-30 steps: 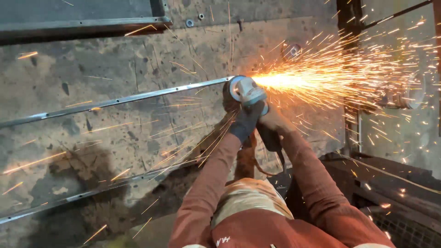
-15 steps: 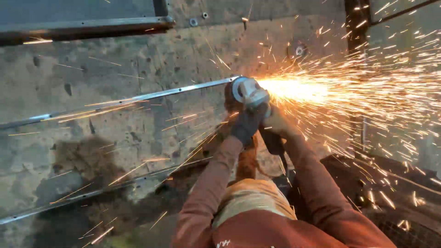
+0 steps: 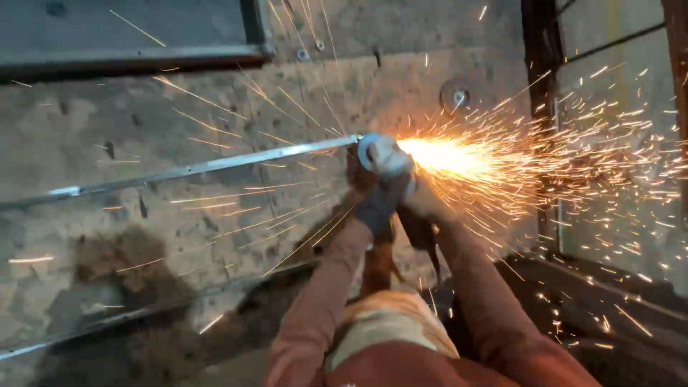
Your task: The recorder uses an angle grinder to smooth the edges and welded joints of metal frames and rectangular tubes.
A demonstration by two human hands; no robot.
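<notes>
A worn concrete floor point(image 3: 179, 215), grey and blotched with dark stains, filled most of the frame. Across the upper left ran a dark metal frame point(image 3: 136, 54) with a pale lower edge. At the right edge stood a dark upright post point(image 3: 541, 107), and beyond it a lighter panel point(image 3: 623, 143) crossed by a thin slanting line. A small round metal disc point(image 3: 455, 94) lay on the floor in the upper right, and 2 smaller round fittings point(image 3: 304, 54) sat near the frame's corner. No containers showed anywhere in view.

A long thin metal bar point(image 3: 208, 166) lay on the floor, slanting from the left edge up to the centre. A 2nd, duller bar point(image 3: 143, 312) ran roughly parallel across the lower left.

At the centre, the angle grinder point(image 3: 383, 154) met the right end of the upper bar. A bright orange spark fan point(image 3: 516, 161) sprayed from that contact toward the right, with thinner streaks scattering to the upper left and lower left.

The left hand point(image 3: 376, 204), in a dark glove, was closed around the grinder's body just below the disc guard. The right hand point(image 3: 423, 204) was closed on the grinder's rear part, touching the left hand. Both forearms wore reddish-brown sleeves point(image 3: 315, 308) and reached up from the bottom centre. A pale tan cloth point(image 3: 387, 326) sat between them at the bottom of the frame.
</notes>
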